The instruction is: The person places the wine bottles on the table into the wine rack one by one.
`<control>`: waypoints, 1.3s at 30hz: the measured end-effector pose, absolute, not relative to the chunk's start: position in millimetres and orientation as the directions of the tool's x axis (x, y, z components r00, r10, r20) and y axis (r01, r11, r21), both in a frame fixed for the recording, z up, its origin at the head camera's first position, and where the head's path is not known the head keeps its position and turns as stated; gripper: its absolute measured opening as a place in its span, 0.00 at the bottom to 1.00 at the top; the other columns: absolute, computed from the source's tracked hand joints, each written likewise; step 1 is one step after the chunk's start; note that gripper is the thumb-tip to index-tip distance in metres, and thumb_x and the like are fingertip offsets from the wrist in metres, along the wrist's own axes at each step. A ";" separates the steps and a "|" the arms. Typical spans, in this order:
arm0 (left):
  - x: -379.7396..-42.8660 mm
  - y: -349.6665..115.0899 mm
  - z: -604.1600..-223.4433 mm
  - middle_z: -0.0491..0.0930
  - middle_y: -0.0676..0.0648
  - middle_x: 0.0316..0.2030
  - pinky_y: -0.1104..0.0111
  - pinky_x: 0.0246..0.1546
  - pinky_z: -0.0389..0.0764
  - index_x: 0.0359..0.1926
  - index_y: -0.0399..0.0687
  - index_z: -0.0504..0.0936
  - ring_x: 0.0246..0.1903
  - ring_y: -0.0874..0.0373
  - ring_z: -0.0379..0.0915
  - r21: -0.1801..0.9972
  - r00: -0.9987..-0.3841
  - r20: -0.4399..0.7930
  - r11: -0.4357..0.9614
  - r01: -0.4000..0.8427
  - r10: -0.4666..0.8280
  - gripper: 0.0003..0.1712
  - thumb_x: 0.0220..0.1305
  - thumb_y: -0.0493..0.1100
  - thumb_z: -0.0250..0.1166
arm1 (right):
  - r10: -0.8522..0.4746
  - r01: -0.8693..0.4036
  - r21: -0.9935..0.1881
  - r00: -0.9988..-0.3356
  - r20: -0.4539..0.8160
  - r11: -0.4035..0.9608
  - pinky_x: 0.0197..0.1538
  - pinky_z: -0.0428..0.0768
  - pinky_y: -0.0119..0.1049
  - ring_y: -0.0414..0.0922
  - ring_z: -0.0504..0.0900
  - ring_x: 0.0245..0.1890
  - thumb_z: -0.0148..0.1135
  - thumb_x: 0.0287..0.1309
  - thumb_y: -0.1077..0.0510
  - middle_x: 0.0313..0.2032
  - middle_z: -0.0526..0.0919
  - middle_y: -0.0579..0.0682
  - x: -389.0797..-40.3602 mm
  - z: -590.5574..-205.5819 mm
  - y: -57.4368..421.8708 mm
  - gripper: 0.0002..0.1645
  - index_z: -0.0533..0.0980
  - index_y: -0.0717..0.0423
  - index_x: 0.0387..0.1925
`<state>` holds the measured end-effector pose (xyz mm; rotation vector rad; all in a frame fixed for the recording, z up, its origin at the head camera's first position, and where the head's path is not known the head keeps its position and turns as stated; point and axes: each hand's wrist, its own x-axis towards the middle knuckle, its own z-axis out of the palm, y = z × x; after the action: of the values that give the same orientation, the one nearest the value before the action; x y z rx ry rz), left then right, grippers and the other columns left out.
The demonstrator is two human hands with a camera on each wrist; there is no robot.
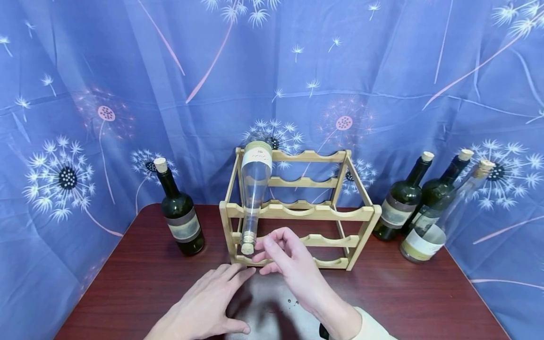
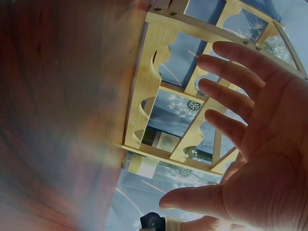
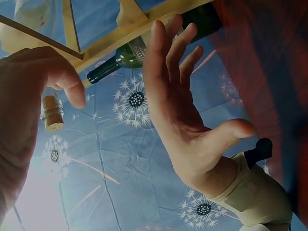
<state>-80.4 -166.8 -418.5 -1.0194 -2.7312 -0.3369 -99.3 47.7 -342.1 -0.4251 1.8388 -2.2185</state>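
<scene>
1. Spreads the left hand (image 1: 208,301) near the rack (image 1: 293,214), gripping nothing.
2. Holds the right hand (image 1: 297,269) empty, with fingers loosely bent, just beside a cork (image 1: 247,248).
3. Shows that cork's clear bottle (image 1: 256,182) lying in the rack's top row, beyond both hands, neck toward them.

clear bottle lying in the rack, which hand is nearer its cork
Right. In the head view, the right hand has its fingertips just right of the cork; the left hand is lower, below and left of it.
</scene>
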 end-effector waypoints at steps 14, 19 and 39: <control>-80.6 -167.6 -417.7 0.65 0.55 0.63 0.57 0.50 0.73 0.68 0.55 0.66 0.58 0.58 0.64 0.142 -0.737 0.287 0.734 0.664 0.612 0.59 0.37 0.79 0.66 | -0.466 -0.218 -0.970 -0.873 0.144 0.108 0.49 0.78 0.40 0.48 0.79 0.48 0.59 0.64 0.50 0.48 0.78 0.48 -90.6 -355.4 78.5 0.16 0.73 0.50 0.51; -81.2 -167.9 -416.2 0.65 0.56 0.63 0.57 0.49 0.73 0.69 0.55 0.65 0.57 0.59 0.64 0.142 -0.737 0.290 0.734 0.664 0.611 0.59 0.38 0.79 0.66 | -0.508 -0.345 -0.916 -0.838 0.200 0.207 0.52 0.77 0.39 0.45 0.78 0.51 0.62 0.62 0.49 0.51 0.77 0.40 -89.3 -362.3 92.9 0.19 0.73 0.42 0.54; -82.1 -167.4 -414.3 0.66 0.56 0.61 0.57 0.52 0.72 0.70 0.55 0.64 0.58 0.58 0.64 0.134 -0.724 0.314 0.726 0.674 0.614 0.59 0.42 0.82 0.59 | -0.582 -0.616 -0.494 -0.776 0.244 0.614 0.56 0.72 0.45 0.39 0.59 0.65 0.59 0.56 0.31 0.65 0.57 0.34 -82.4 -376.5 134.9 0.41 0.56 0.25 0.69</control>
<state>-82.1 -167.4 -414.3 -1.0199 -2.6822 -0.3506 -82.4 134.9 -376.5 -1.0681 2.8750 -0.9169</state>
